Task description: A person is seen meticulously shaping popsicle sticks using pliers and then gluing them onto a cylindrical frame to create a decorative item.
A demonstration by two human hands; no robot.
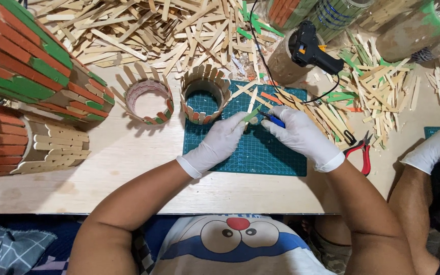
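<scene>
Both white-gloved hands are met on the green gridded cutting mat point(260, 153): a green-tipped flat wooden stick point(251, 113) is pinched by the left hand point(220, 142), a small blue-handled tool point(273, 120) gripped by the right hand point(297, 133).

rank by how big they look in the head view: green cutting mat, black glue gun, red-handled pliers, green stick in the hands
1. green cutting mat
2. black glue gun
3. red-handled pliers
4. green stick, mostly hidden by the left hand and right hand, so its rank is unsure.

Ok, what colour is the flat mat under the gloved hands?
The flat cutting mat is dark teal-green with a fine pale grid, seen in the head view.
</scene>
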